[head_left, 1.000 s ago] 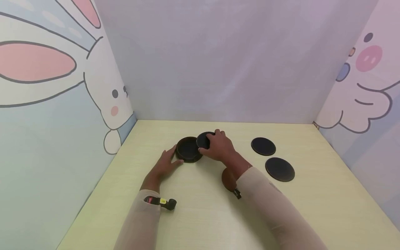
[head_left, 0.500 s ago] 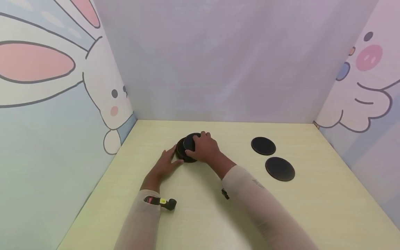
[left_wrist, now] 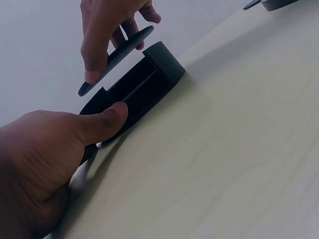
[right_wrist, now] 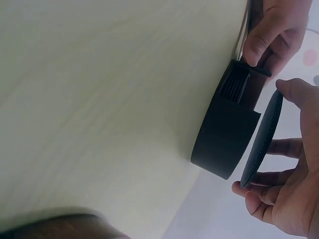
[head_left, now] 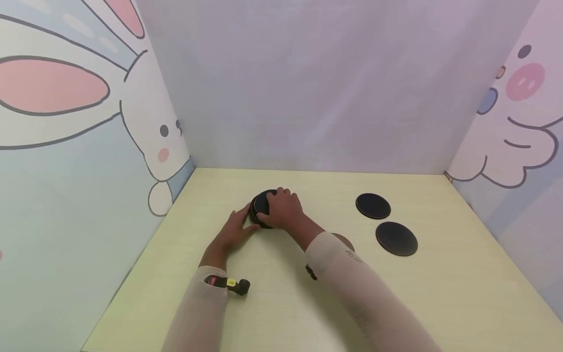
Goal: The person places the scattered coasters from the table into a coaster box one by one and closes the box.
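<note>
A round black coaster holder (right_wrist: 224,134) with cut-out sides sits on the table. My left hand (head_left: 232,231) holds it at its near left side, the thumb curled over the rim at a cut-out. Inside, through the gap, a ridged dark interior shows in the left wrist view. Just above the holder, my right hand (head_left: 285,209) pinches a thin black round coaster (right_wrist: 264,137) with a stitched edge, thumb on one edge and fingertips on the opposite one. The coaster is tilted nearly parallel to the holder's rim, with a narrow gap between them in both wrist views.
Two black coasters (head_left: 373,206) lie flat on the pale wooden table (head_left: 272,303), to the right. A brown coaster (head_left: 344,239) is partly hidden beneath my right sleeve. A grey back wall (head_left: 330,98) and cartoon-printed side walls enclose the table.
My right hand has carried the coaster leftward from beside the holder to over it. The left hand has stayed at the holder, and the table coasters lie where they were.
</note>
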A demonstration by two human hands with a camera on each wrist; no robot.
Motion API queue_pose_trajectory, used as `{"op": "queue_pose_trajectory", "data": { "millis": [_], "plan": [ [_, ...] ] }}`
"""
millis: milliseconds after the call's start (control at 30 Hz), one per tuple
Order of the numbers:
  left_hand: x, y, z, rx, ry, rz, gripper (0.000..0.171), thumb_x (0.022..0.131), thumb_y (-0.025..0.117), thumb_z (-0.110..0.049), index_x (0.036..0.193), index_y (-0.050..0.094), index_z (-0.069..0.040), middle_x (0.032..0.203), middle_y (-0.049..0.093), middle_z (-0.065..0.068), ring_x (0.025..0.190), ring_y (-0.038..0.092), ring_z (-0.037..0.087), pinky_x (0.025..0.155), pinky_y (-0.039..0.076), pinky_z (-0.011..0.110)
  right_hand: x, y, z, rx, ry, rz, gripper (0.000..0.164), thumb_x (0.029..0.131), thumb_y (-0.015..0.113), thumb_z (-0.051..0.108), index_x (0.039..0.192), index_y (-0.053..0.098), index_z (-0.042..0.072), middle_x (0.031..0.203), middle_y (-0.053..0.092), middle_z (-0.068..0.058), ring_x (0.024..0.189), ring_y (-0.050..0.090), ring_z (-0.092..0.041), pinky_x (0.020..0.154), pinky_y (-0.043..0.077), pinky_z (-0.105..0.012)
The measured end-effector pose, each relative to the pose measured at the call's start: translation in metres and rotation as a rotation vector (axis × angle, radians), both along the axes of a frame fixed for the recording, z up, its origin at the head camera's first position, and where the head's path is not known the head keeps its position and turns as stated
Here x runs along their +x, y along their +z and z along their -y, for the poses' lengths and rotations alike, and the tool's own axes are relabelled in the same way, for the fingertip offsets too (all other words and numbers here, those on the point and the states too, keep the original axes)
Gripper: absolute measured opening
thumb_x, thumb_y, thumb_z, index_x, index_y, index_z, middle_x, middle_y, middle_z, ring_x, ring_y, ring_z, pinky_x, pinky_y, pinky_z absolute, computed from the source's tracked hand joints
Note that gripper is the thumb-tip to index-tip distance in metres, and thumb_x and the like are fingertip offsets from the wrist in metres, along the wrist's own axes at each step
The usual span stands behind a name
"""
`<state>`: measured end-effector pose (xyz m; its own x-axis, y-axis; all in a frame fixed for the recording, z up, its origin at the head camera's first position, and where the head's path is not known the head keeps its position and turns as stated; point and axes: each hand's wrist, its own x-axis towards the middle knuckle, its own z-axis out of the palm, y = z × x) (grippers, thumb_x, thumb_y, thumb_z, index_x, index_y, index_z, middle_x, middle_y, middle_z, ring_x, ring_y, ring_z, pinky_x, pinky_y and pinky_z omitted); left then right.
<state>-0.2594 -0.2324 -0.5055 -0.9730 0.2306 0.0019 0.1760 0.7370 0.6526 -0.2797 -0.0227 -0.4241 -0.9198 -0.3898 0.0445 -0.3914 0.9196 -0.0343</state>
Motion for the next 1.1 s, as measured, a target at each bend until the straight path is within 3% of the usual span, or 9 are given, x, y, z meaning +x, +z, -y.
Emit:
{"op": "queue_pose_trajectory", "data": {
  "millis": [133,367,633,833,1100],
  "plan": [
    [0.001,0.000,0.001,0.010,0.018,0.025,0.090,0.107,0.066,-0.054,0.177,0.020,-0.021,0.182,0.027,0.005,0.172,0.009,0.043,0.141,0.006,0.062,-0.001,0.000,0.002,0.009,0.005,-0.006,0.074,0.103,0.061,0.068,0.150,0.063,0.011,0.146,0.064,-0.022,0.134,0.064,-0.040,0.114,0.055,-0.054],
    [0.002,0.000,0.002,0.001,0.015,0.020,0.088,0.108,0.066,-0.050,0.177,0.020,-0.019,0.182,0.028,0.005,0.172,0.010,0.043,0.141,0.007,0.062,0.002,0.001,0.004,-0.019,0.010,0.011,0.074,0.103,0.062,0.066,0.152,0.061,0.011,0.146,0.064,-0.020,0.134,0.063,-0.040,0.117,0.051,-0.057],
    [0.006,0.001,0.000,0.012,0.056,0.045,0.088,0.107,0.067,-0.052,0.177,0.020,-0.025,0.183,0.027,0.001,0.171,0.004,0.047,0.139,0.011,0.066,0.005,0.000,0.006,-0.013,0.029,0.033,0.075,0.105,0.060,0.067,0.155,0.058,0.011,0.149,0.061,-0.020,0.135,0.064,-0.040,0.117,0.050,-0.059],
    [0.004,-0.001,-0.003,0.000,0.019,0.039,0.090,0.107,0.063,-0.057,0.177,0.019,-0.023,0.183,0.025,0.001,0.172,0.005,0.046,0.140,0.010,0.065,0.002,-0.008,0.001,-0.003,0.032,0.041,0.077,0.106,0.055,0.069,0.158,0.055,0.012,0.157,0.055,-0.019,0.141,0.061,-0.039,0.119,0.050,-0.060],
    [0.004,0.001,-0.001,0.009,0.035,0.028,0.090,0.106,0.067,-0.053,0.177,0.020,-0.021,0.182,0.027,0.005,0.170,0.006,0.051,0.139,0.011,0.067,-0.005,-0.007,-0.007,-0.014,0.032,0.047,0.075,0.111,0.044,0.068,0.161,0.053,0.013,0.159,0.055,-0.019,0.145,0.059,-0.039,0.120,0.046,-0.066]
  ]
}}
